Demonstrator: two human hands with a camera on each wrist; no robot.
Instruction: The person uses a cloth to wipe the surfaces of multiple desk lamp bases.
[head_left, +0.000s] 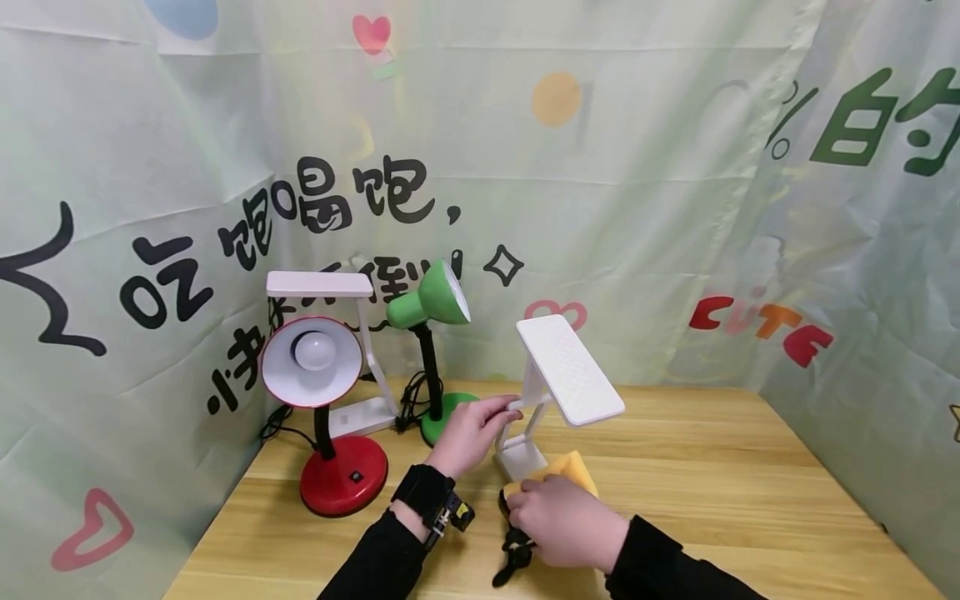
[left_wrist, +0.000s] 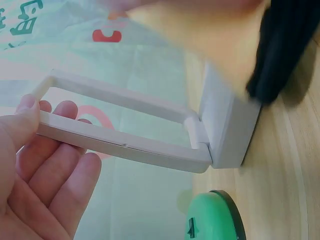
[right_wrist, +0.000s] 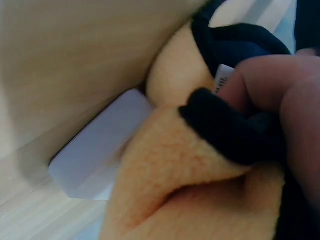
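A white desk lamp (head_left: pixel 573 367) with a flat panel head stands on the wooden table, its base (left_wrist: pixel 232 132) seen in the left wrist view. With thumb and fingers, my left hand (head_left: pixel 468 437) pinches the lamp's frame-like arm (left_wrist: pixel 125 142) near its upper end. In front of the base, my right hand (head_left: pixel 562 518) grips a yellow plush cloth (head_left: pixel 576 468) with black edging (right_wrist: pixel 215 127). A small white tag (right_wrist: pixel 223 77) shows on it by the fingers. In the right wrist view the cloth covers part of the lamp base; whether they touch, I cannot tell.
To the left stand a red lamp (head_left: pixel 345 479), a second white lamp (head_left: pixel 318 285) and a green lamp (head_left: pixel 438 300) with black cords. A printed curtain (head_left: pixel 637 217) surrounds the wooden table (head_left: pixel 712 500) at the back and sides.
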